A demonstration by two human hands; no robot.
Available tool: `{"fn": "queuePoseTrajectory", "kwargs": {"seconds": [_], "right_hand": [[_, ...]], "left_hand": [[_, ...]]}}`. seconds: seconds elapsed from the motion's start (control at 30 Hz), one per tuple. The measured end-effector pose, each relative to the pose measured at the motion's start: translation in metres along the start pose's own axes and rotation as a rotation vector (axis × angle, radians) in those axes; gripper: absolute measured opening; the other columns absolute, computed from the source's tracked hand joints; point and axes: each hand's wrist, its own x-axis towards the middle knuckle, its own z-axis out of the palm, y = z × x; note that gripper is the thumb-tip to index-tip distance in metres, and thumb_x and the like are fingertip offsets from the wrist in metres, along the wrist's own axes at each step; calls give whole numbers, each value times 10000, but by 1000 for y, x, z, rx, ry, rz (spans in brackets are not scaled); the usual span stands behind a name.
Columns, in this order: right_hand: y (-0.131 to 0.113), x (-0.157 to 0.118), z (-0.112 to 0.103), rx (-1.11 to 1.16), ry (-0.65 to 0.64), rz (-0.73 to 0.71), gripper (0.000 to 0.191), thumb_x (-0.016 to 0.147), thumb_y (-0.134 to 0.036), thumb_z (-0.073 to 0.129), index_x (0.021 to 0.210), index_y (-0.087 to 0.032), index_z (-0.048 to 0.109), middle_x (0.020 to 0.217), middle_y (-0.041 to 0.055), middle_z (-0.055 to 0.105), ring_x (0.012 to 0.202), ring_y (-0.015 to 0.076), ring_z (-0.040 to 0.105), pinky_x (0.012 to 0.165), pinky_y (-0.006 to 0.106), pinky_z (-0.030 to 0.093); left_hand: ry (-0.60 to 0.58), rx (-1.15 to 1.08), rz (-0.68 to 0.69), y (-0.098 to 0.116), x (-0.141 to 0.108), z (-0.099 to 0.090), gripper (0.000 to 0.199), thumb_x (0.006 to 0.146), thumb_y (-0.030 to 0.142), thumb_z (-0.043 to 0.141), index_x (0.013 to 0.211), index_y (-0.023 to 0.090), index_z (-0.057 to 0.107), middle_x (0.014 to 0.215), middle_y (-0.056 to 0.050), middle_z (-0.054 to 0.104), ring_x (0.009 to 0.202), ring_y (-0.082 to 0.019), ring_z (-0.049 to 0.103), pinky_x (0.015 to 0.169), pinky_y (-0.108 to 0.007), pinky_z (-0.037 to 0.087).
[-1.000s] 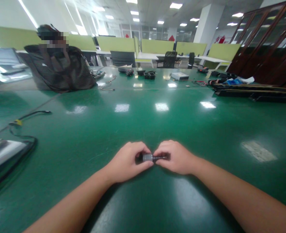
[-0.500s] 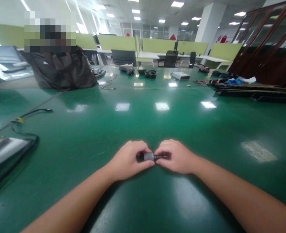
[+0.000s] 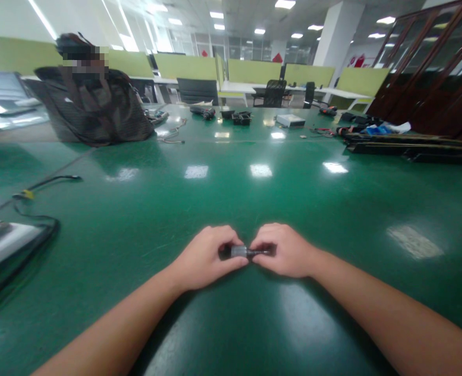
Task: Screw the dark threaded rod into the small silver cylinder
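Close together over the green table (image 3: pixel 223 203), both hands grip one small object (image 3: pixel 239 251). It has a grey cylindrical part on the left and a thin dark, ridged shaft on the right. My left hand (image 3: pixel 209 258) pinches the grey cylinder between thumb and fingers. Around the dark shaft, the thumb and fingers of my right hand (image 3: pixel 284 250) are closed. The fingertips of the two hands nearly meet. What the object is cannot be made out, and its ends are partly hidden in the hands.
At the left edge lies a flat device (image 3: pixel 9 243) with a black cable (image 3: pixel 54 180). A dark bag (image 3: pixel 97 112) stands at the back left, with a person's head behind it. Small parts, a silver box (image 3: pixel 290 120) and black strips (image 3: pixel 411 143) lie along the far side.
The whole view has shifted slightly. Both hands keep hold of the small object in nearly the same pose. Behind the bag, the person's head sits a little differently.
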Motion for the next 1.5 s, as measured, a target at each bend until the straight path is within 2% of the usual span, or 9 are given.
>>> {"fn": "queuePoseTrajectory", "kwargs": {"seconds": [0.5, 0.8, 1.0, 1.2, 1.3, 1.5], "right_hand": [[1, -3, -1, -44, 10, -2, 92, 783, -165, 743, 870, -195, 743, 837, 22, 744, 815, 186, 658, 803, 324, 444], [4, -4, -3, -32, 25, 25, 56, 763, -199, 762, 796, -184, 720, 709, -10, 672, 669, 141, 596, 727, 289, 434], [9, -6, -16, -35, -28, 22, 61, 743, -184, 767, 757, -177, 708, 717, -6, 683, 687, 139, 605, 711, 268, 449], [23, -13, -35, -5, -86, 129, 46, 723, -144, 745, 753, -168, 721, 705, -1, 671, 648, 129, 594, 632, 243, 444], [25, -14, -38, 25, -91, 159, 36, 723, -155, 749, 747, -161, 723, 702, 1, 667, 634, 126, 589, 611, 240, 443], [18, -12, -36, 21, -113, 123, 34, 742, -182, 764, 763, -165, 744, 711, 7, 688, 668, 138, 615, 665, 262, 462]], "left_hand": [[10, -1, -1, 1, 0, 1, 236, 888, 433, 717, 913, 199, 703, 840, -5, 696, 739, -163, 620, 706, -284, 409], [3, -4, -14, 0, 0, 1, 236, 884, 436, 721, 914, 202, 707, 833, 1, 692, 731, -161, 617, 697, -280, 403], [1, 7, -22, -2, 0, 2, 249, 873, 455, 732, 921, 211, 711, 850, 9, 694, 751, -159, 625, 728, -290, 410], [-2, 1, -49, 1, 0, 1, 255, 863, 463, 740, 919, 216, 720, 856, 7, 699, 755, -165, 631, 728, -293, 417], [-2, 2, -47, 2, 0, 0, 253, 863, 463, 740, 919, 216, 722, 853, 4, 701, 754, -169, 630, 724, -294, 415], [5, 2, -38, 2, 0, 1, 238, 864, 450, 744, 910, 218, 718, 848, 12, 698, 744, -160, 626, 724, -288, 415]]}}
